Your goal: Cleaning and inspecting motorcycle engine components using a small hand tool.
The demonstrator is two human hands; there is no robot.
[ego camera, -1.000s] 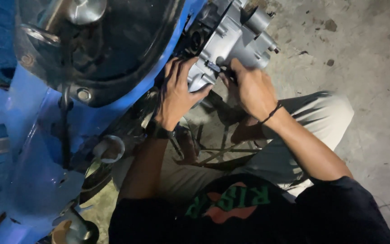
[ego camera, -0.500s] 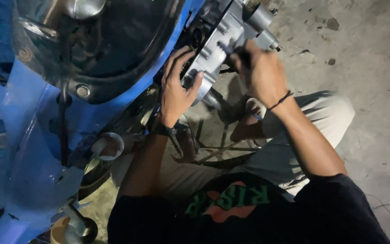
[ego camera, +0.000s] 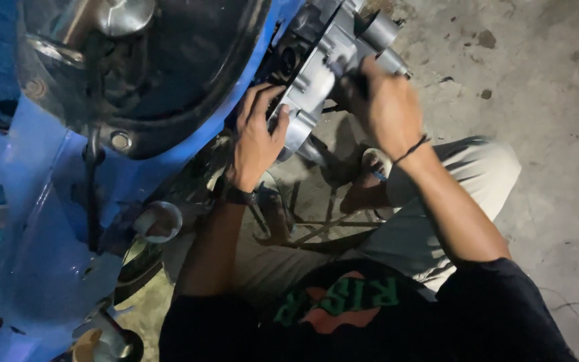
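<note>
Engine casing: a grey cast-metal engine casing [ego camera: 326,64] sits at the top middle of the view, bolted to the blue motorcycle body [ego camera: 48,221], with round bosses and ribs on its outer face.
Left hand: the left hand [ego camera: 257,137] lies flat against the lower left edge of the casing, fingers stretched out and slightly spread, fingertips up near a dark round opening [ego camera: 288,59] in the metal. It presses rather than grips; nothing is pinched.
Right hand: the right hand [ego camera: 387,107] is closed over the right side of the casing, fingers curled together around something dark at the knuckles (a tool handle or a part of the casing, I cannot tell which).
Wrists: a dark watch [ego camera: 239,195] on the left wrist, a thin black cord band [ego camera: 411,149] on the right.
Person: crouched beside the machine, in a black shirt [ego camera: 370,322] with a green and red print and light khaki trousers [ego camera: 464,181].
Below the hands: thin metal rods of a stand [ego camera: 316,224] cross over the ground, partly in shadow.
Machine: a dark curved panel [ego camera: 169,74] overhangs the blue frame, with a black cable [ego camera: 91,194] running down it.
Ground: rough grey concrete floor [ego camera: 544,87] with a few dark spots.
</note>
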